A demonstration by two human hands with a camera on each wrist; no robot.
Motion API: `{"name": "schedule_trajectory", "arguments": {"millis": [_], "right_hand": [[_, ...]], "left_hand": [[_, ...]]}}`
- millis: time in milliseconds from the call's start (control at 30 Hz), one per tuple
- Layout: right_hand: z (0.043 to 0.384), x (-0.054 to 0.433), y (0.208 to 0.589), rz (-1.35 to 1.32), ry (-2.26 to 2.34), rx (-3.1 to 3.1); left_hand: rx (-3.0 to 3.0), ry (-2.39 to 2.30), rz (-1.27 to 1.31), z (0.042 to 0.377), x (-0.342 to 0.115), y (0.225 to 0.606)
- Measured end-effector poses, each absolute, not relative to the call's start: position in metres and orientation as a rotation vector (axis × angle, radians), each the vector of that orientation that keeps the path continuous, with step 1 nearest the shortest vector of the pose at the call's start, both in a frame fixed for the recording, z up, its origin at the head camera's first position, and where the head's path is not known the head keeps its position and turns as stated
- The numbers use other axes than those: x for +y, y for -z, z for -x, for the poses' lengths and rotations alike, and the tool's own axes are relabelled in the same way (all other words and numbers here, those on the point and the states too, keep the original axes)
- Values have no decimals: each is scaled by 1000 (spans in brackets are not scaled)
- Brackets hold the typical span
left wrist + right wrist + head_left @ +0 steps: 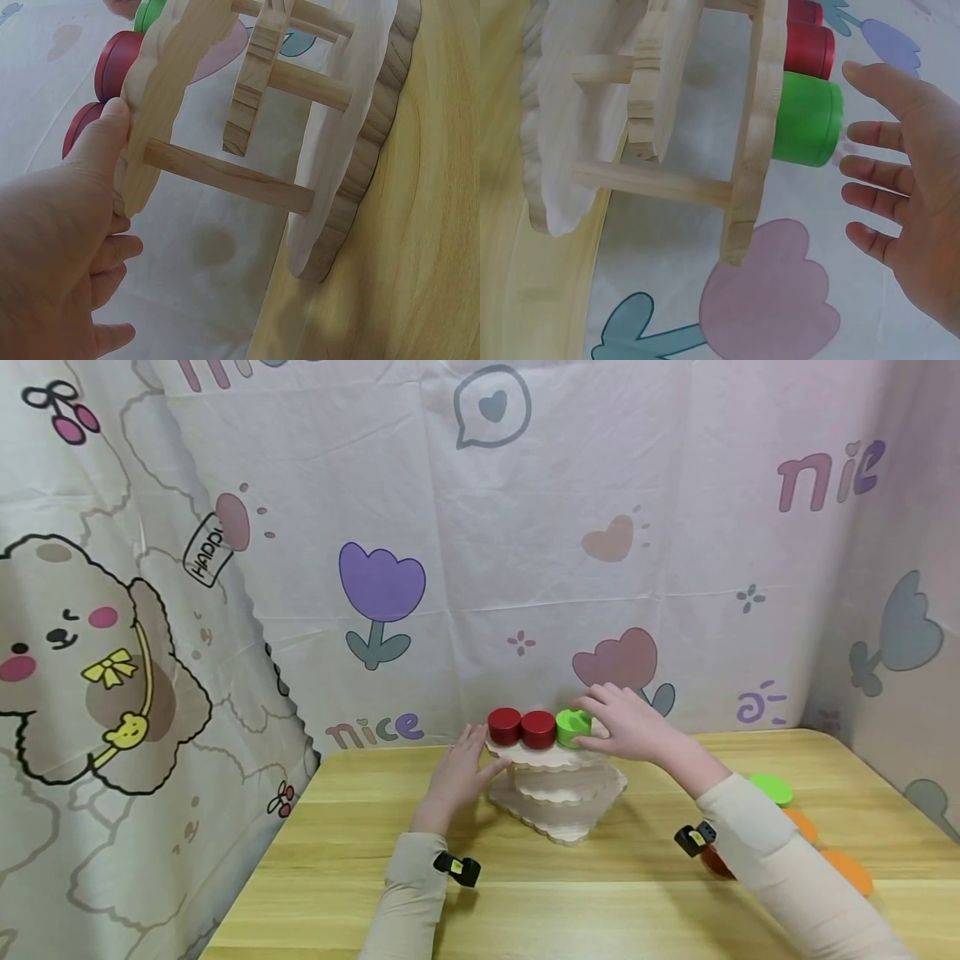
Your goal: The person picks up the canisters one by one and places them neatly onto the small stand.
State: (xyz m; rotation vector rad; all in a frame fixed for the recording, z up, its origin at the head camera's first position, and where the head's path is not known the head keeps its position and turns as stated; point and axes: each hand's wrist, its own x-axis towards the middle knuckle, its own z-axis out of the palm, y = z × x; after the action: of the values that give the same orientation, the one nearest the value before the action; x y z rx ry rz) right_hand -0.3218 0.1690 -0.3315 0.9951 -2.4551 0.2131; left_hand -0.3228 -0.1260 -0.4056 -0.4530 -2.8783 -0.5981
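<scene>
A three-tier pale wooden stand [558, 785] with scalloped edges is on the table. On its top tier two red cylinders [538, 729] and a light-green cylinder [573, 727] stand side by side in a row. My left hand [459, 774] lies at the left end of the top tier; in the left wrist view its thumb [112, 124] touches the edge beside a red cylinder. At the right end my right hand [626, 722] is beside the green cylinder, fingers spread. The right wrist view shows a gap between those fingers and the green cylinder [808, 120].
On the table's right side are a green round piece [771, 789] and two orange round pieces [847, 870]. A dark red piece [717, 862] is partly covered by the right sleeve. A printed cloth [480, 527] hangs behind the table.
</scene>
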Motion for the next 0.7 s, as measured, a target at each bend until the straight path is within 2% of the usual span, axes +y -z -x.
{"name": "schedule_trajectory", "arguments": {"millis": [700], "right_hand": [[265,229,365,-963,-242,-2293]], "left_hand": [[-2871,597,459,321,-126,405]]}}
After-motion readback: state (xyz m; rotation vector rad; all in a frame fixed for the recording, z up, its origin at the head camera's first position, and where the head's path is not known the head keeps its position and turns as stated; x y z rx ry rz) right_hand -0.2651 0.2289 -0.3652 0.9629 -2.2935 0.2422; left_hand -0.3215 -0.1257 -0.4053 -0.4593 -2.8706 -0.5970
